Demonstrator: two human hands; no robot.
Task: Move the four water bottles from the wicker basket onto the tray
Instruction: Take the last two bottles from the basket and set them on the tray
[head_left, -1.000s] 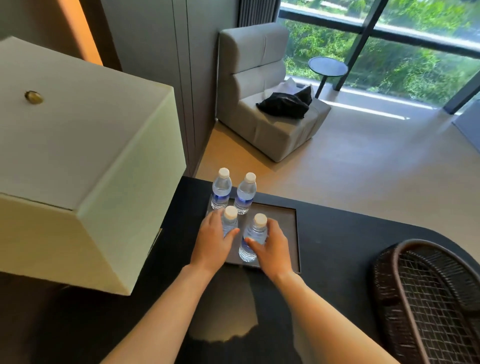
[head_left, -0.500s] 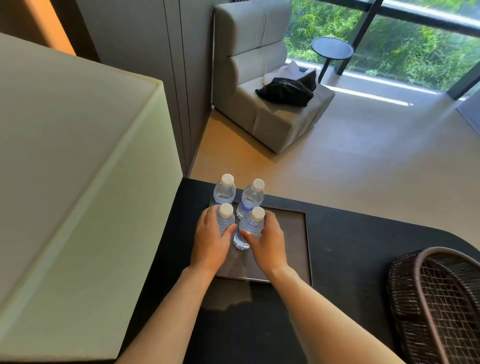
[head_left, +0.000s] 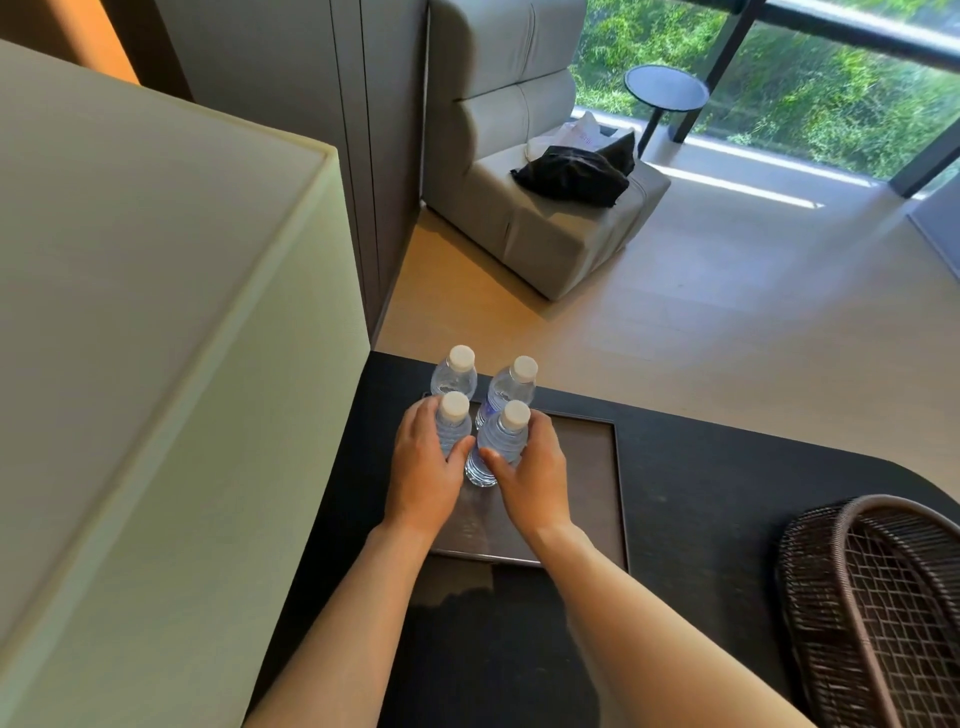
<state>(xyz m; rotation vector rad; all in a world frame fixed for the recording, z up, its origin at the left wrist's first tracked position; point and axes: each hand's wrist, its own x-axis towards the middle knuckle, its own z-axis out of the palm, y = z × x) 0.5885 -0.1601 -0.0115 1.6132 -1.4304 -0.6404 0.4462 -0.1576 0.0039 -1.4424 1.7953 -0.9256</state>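
Several clear water bottles with white caps stand upright in a tight cluster at the far left of a dark rectangular tray on the black table. My left hand is wrapped around the near-left bottle. My right hand grips the near-right bottle. Behind them stand the far-left bottle and the far-right bottle, untouched. The dark wicker basket sits at the table's right edge; no bottle shows in the part in view.
A large cream lampshade fills the left side, close to the tray. Beyond the table's far edge lies a light wooden floor with a grey armchair carrying a black garment, a small round side table and a window.
Both hands slid the two near bottles farther back on the tray, up against the far pair. The view shifted closer to the lampshade.
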